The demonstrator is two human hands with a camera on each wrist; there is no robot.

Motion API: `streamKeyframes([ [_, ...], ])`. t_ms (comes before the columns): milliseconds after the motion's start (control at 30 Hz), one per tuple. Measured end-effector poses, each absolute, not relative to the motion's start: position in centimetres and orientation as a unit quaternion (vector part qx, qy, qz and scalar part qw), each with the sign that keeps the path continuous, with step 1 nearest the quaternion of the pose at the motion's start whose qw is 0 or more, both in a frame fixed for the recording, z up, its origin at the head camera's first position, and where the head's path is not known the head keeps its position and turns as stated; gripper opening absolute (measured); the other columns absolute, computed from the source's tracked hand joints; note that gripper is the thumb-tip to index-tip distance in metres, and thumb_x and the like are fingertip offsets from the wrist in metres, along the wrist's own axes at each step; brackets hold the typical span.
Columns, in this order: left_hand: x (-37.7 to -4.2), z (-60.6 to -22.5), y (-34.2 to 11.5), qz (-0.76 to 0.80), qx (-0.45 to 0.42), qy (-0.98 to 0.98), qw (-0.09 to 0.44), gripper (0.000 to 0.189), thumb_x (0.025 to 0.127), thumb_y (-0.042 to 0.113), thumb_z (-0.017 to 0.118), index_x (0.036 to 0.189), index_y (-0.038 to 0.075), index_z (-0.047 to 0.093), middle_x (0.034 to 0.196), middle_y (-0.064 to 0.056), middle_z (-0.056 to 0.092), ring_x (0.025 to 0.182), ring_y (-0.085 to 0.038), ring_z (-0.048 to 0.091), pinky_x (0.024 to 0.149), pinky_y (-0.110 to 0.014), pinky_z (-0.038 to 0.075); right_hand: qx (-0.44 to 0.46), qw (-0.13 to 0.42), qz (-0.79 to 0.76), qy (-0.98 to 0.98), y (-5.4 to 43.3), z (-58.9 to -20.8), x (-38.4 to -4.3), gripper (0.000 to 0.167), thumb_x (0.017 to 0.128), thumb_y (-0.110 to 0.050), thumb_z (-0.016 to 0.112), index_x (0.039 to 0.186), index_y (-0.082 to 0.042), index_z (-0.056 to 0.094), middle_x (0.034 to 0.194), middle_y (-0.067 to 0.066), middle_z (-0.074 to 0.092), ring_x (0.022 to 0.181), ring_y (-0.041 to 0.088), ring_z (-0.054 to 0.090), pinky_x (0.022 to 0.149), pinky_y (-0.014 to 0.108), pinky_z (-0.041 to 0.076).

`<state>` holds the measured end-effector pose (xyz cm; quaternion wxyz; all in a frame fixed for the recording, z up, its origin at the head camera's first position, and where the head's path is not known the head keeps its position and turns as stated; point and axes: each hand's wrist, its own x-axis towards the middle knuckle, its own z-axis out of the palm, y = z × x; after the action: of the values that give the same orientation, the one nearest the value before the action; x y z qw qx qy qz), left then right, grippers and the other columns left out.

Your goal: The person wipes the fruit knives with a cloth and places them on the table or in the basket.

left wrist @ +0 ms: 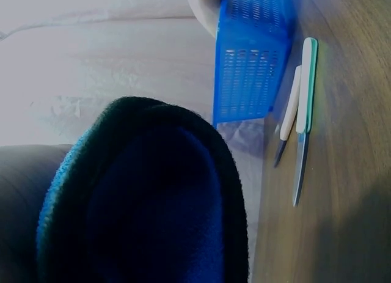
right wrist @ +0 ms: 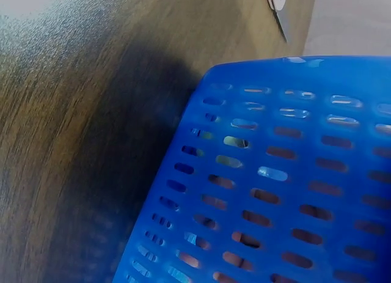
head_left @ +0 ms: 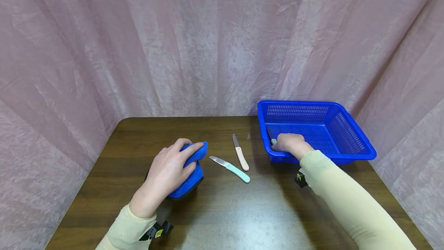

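My left hand (head_left: 170, 167) grips a thick folded blue cloth (head_left: 189, 186) with dark edging, held above the left part of the table. In the left wrist view the cloth (left wrist: 159, 203) fills much of the lower left. Inside the near left corner of a blue plastic basket (head_left: 317, 156), my right hand (head_left: 290, 142) holds a knife (head_left: 273, 141) by its pale handle, mostly hidden by the fingers. Between the hands lie a mint-handled knife (head_left: 237, 173) and a cream-handled knife (head_left: 242, 159). In the right wrist view the slotted basket wall (right wrist: 293, 167) hides most of the right hand.
The brown wooden table (head_left: 222, 215) carries everything. Pink curtains (head_left: 215, 49) hang behind it and at both sides. The basket stands at the back right, its raised rim around the right hand. Both loose knives lie with their blades pointing away from me or left.
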<state>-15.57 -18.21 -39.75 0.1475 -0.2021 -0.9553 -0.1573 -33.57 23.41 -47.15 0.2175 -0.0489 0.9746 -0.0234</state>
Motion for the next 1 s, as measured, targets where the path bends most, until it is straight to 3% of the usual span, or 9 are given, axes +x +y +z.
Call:
streamKeyframes([
  [200,-15.4,-39.8,-18.3,-0.155,-0.202,-0.956,0.143,0.056,0.097,0.020,0.079,0.152,0.026,0.070,0.139,-0.012,0.065,0.109,-0.032,0.072,0.095,-0.055,0.057,-0.049,0.234,-0.020,0.971,25.9,-52.8,-37.9,0.047,0.099,-0.064,0.066,0.079,-0.021,0.070,0.084,0.006,0.068,0.080,0.029,0.066,0.074,0.058,0.053],
  [700,-15.4,-39.6,-18.0,-0.155,-0.206,-0.956,0.139,0.056,0.097,0.022,0.080,0.152,0.026,0.070,0.140,-0.013,0.065,0.111,-0.033,0.073,0.097,-0.056,0.057,-0.053,0.244,-0.018,0.968,26.0,-53.3,-38.6,0.054,0.099,-0.068,0.065,0.083,-0.018,0.072,0.083,0.007,0.067,0.078,0.029,0.065,0.073,0.056,0.054],
  [800,-15.4,-39.5,-17.9,-0.154,-0.205,-0.956,0.140,0.056,0.097,0.022,0.080,0.152,0.026,0.070,0.140,-0.012,0.065,0.111,-0.033,0.073,0.097,-0.056,0.057,-0.047,0.229,-0.012,0.972,25.4,-52.5,-37.8,0.054,0.101,-0.067,0.063,0.086,-0.016,0.072,0.086,0.008,0.068,0.080,0.030,0.065,0.075,0.058,0.055],
  [1000,-15.3,-39.5,-18.0,-0.150,-0.208,-0.956,0.143,0.055,0.097,0.022,0.081,0.151,0.025,0.070,0.139,-0.012,0.066,0.110,-0.033,0.073,0.096,-0.056,0.057,-0.053,0.176,-0.023,0.983,22.5,-44.8,-32.0,0.050,0.105,-0.057,0.062,0.085,-0.013,0.071,0.097,0.016,0.071,0.088,0.036,0.067,0.083,0.062,0.057],
])
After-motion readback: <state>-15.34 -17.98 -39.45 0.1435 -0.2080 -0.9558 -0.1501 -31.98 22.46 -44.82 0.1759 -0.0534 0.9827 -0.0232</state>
